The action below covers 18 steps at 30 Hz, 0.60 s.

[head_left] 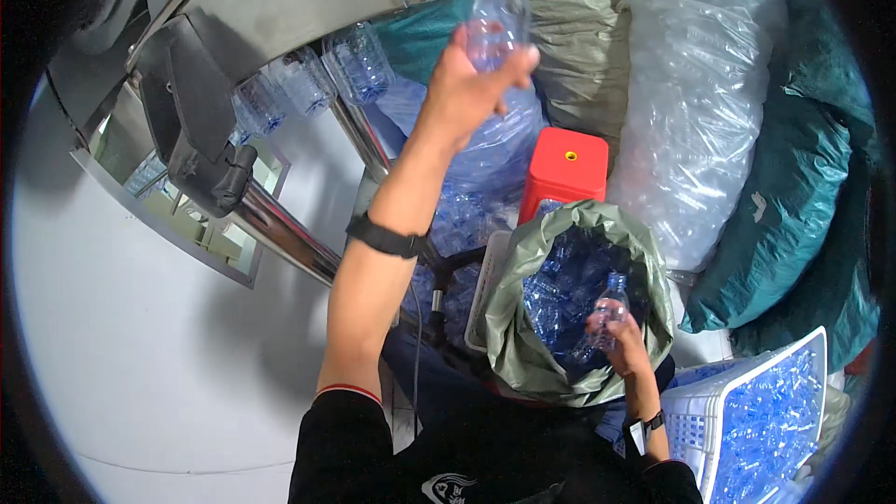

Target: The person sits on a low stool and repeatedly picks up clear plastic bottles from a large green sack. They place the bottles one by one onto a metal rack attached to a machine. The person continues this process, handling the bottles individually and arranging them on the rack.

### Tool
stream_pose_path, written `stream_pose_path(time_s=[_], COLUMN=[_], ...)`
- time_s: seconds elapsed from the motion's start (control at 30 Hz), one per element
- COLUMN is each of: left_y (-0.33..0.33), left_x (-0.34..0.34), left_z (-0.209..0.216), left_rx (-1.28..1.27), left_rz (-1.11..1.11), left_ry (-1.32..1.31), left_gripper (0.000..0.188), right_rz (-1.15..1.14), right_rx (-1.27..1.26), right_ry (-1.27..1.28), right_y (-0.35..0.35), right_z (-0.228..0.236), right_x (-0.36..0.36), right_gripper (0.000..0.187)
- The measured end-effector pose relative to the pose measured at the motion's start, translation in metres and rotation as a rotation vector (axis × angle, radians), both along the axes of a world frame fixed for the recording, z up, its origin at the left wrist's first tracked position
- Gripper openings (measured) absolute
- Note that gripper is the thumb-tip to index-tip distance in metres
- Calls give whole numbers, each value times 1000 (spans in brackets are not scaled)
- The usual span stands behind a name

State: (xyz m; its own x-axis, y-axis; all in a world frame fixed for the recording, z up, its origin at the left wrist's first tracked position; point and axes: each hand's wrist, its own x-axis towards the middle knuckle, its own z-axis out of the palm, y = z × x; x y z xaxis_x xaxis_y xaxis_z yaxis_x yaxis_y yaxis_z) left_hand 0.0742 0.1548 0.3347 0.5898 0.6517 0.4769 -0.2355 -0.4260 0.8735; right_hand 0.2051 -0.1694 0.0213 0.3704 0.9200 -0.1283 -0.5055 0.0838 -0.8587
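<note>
My left hand (467,93) is raised beside the metal rail, its fingers around a clear blue-tinted plastic bottle (502,9) held upright. Down at the mouth of an olive-green sack (516,317), my right hand (629,347) grips a second small clear bottle (613,295), neck up. Inside the sack lie several loose blue-tinted bottles (549,303). The sack's rim is folded outward. Some of my right fingers show through the bottle.
Several bottles (303,79) hang in a row under the metal conveyor (308,5). A red stool (569,168) stands beyond the sack. To the right are a white crate (711,434) of bottles, a long translucent bag (695,84) and teal sacks (784,224).
</note>
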Motion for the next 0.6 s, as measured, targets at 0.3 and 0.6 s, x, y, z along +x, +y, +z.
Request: stream_pose_path(time_s=[0.3,0.6], left_y=[11,-142], left_x=[-25,-61], left_z=[-54,-290], left_rx=[-435,-524], left_rz=[-95,-264], left_ry=[-739,-42], left_gripper=[72,74], right_rz=[67,-357], right_rx=[-33,508], right_ry=[-151,-514], right_y=[4,154], right_z=[4,153], right_x=[-17,3], right_gripper=[71,79])
